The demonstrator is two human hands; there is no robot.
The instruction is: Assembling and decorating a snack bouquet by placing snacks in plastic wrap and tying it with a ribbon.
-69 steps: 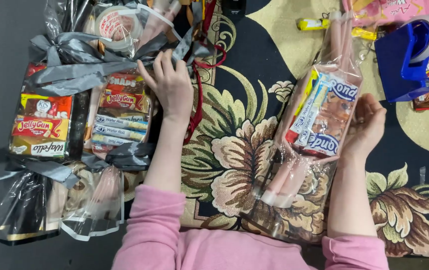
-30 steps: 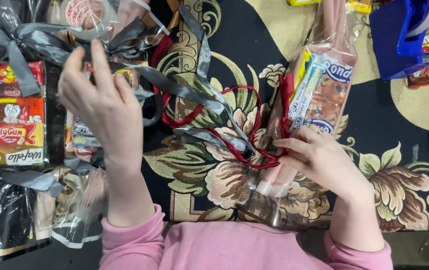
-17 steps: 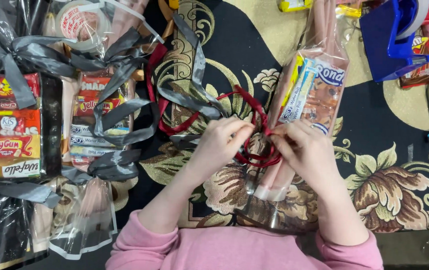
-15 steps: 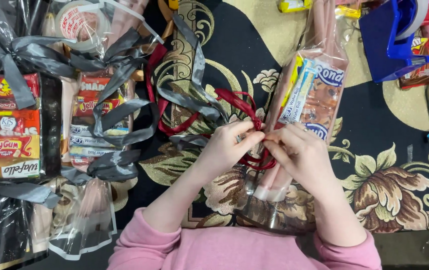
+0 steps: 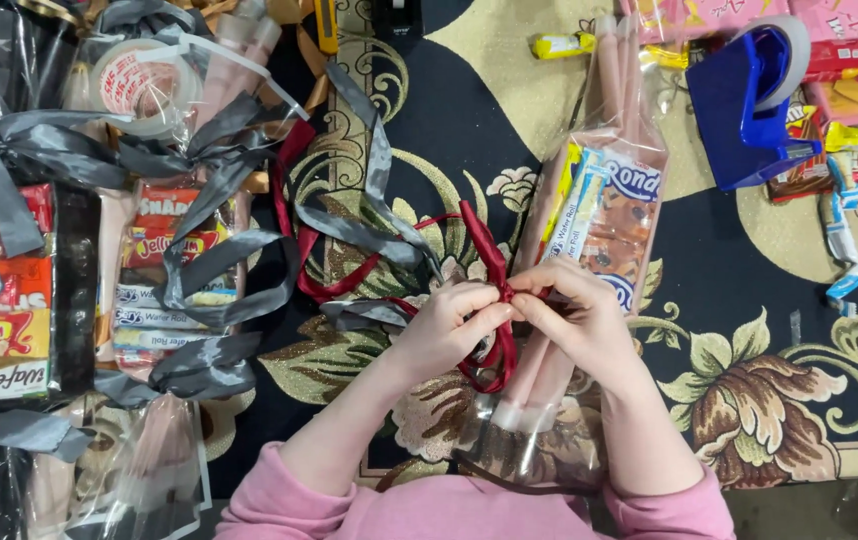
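A clear cellophane bag of snack packets [image 5: 599, 220] lies lengthwise in front of me on the patterned cloth. A dark red ribbon [image 5: 484, 255] runs around its gathered neck. My left hand [image 5: 449, 325] and my right hand [image 5: 574, 310] meet at the neck, both pinching the red ribbon between fingertips. One ribbon loop sticks up above my fingers, another hangs below. The ribbon's loose tail trails left toward a grey ribbon [image 5: 359, 225].
Wrapped snack bags with grey bows [image 5: 179, 260] lie at the left, next to a roll of clear tape [image 5: 134, 85]. A blue tape dispenser [image 5: 749, 95] and loose sweets [image 5: 849, 230] sit at the top right. The black and gold floral cloth [image 5: 749, 380] covers the surface.
My left hand left the grey-ribboned bags and came to the snack bag. Both hands closed on the red ribbon at the bag's neck and have formed loops.
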